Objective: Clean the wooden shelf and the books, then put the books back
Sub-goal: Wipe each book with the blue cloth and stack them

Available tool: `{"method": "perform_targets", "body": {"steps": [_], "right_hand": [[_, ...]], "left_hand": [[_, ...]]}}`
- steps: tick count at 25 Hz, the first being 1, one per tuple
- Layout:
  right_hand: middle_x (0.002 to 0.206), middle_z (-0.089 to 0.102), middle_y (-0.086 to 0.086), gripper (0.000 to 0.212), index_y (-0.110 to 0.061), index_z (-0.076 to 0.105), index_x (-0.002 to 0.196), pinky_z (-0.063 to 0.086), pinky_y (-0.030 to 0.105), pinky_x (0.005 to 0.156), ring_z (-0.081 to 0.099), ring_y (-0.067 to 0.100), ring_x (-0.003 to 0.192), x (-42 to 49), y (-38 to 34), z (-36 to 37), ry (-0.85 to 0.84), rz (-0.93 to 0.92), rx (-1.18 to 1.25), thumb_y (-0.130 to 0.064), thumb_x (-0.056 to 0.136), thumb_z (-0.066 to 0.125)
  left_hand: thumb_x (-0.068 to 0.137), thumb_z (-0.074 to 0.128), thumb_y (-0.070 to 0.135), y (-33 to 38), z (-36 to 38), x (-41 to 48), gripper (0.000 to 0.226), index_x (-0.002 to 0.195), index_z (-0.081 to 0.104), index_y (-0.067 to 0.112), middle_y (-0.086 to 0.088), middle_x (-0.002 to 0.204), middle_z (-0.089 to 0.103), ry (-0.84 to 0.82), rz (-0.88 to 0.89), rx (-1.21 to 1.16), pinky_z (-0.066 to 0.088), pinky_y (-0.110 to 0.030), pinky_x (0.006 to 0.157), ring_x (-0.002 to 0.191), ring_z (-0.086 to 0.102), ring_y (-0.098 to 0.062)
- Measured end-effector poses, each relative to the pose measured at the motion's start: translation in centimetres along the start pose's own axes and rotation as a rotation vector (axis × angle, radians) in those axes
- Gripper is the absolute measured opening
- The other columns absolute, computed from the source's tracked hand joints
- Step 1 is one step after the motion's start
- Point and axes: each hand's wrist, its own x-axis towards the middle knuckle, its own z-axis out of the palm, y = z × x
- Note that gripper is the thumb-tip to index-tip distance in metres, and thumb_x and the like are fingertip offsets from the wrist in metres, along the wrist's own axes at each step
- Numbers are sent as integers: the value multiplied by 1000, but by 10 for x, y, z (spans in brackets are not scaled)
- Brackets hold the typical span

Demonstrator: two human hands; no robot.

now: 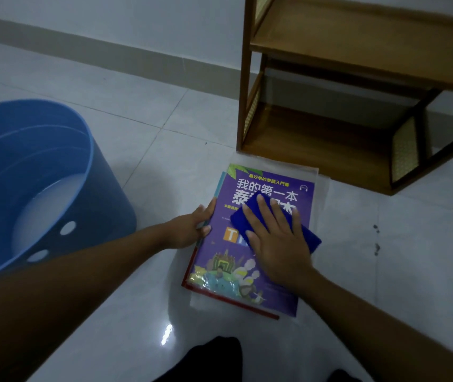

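Flat and spread, the right hand [277,244] is pressing a blue cloth [310,239] onto the purple book [219,260] while the left hand [192,227] is curling round its left edge, the book lying on the tiled floor [385,257] just in front of the wooden shelf [330,150], with a blue bucket [82,188] sitting off to the left.

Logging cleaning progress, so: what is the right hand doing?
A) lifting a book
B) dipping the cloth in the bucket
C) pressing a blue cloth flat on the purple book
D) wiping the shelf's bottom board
C: the right hand lies flat on the blue cloth, which rests on the purple book.
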Motion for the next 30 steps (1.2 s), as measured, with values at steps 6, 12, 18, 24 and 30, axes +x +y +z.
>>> {"method": "perform_targets", "body": {"steps": [6, 12, 18, 24, 30], "right_hand": [[160, 14, 3, 55, -29, 17, 151, 9, 55, 114, 13, 27, 147, -22, -46, 7, -56, -461, -8, -47, 100, 18], [160, 3, -11, 50, -40, 13, 150, -8, 49, 116, -1, 15, 148, 14, -14, -9, -116, -587, 69, -49, 101, 20], [159, -13, -11, 51, -42, -3, 150, -13, 51, 114, -11, 15, 147, 62, -6, -15, -96, -84, 60, -48, 101, 11], [158, -21, -3, 59, -35, -11, 150, -14, 52, 113, -18, 20, 146, 79, -10, -12, -117, 22, 45, -56, 97, 4], [160, -10, -8, 62, -41, -4, 150, -3, 51, 115, -6, 17, 148, 70, 51, -19, -118, -1, 59, -65, 94, 12]], "left_hand": [[97, 38, 25, -4, -13, -8, 57, 148, 13, 26, -10, 147, 35, 168, 33, -114, 51, -27, 90, 130, 40, -18], [80, 42, 65, -2, -11, -19, 55, 108, 54, 19, -10, 101, 63, 429, -46, -442, 49, -25, 66, 86, 58, -24], [54, 37, 94, 9, 1, -21, 87, 92, 52, 16, 1, 74, 67, 263, -38, -346, 47, -18, 51, 65, 63, -9], [84, 55, 55, 26, -4, -10, 41, 91, 54, 14, 6, 84, 64, 260, -191, -105, 43, -11, 51, 67, 60, -5], [73, 75, 44, 32, -4, -5, 37, 88, 52, 18, 2, 93, 64, 265, -244, 28, 48, -19, 67, 87, 62, -11]]}}
